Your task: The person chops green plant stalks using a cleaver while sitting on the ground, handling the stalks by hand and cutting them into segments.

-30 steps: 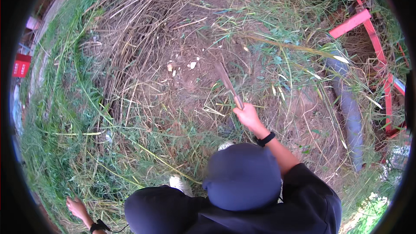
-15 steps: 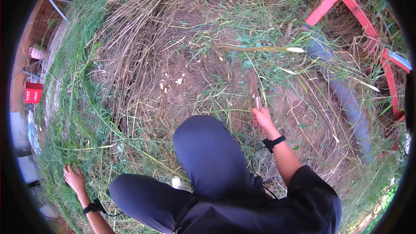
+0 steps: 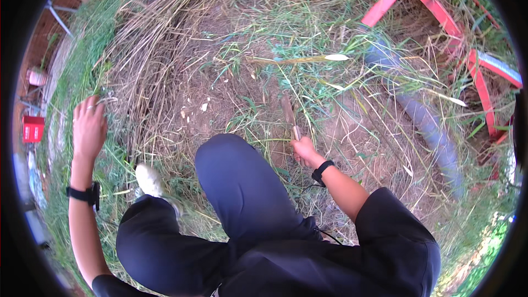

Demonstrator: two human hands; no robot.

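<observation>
My right hand (image 3: 306,151) is closed round the handle of a knife (image 3: 289,113), a tool with a straight, dull brownish blade. It points away from me, low over bare soil and cut grass. My left hand (image 3: 89,129) is out at the far left over green grass (image 3: 113,148), close to the edge of a heap of dry stalks (image 3: 159,38). Its fingers are bent a little and apart, and I see nothing held in them. Both wrists carry black bands. A thick stalk with a pale cut end (image 3: 335,58) lies beyond the blade.
A grey-blue pipe (image 3: 423,118) runs along the ground at the right, beside a red angular metal frame (image 3: 434,8). My white shoe (image 3: 148,179) stands in the grass by my left knee. A red box (image 3: 33,129) stands at the far left edge.
My left hand has moved up and forward from the lower left. My left foot has stepped forward, its white shoe now showing. My right hand keeps hold of the knife as the view shifts slightly.
</observation>
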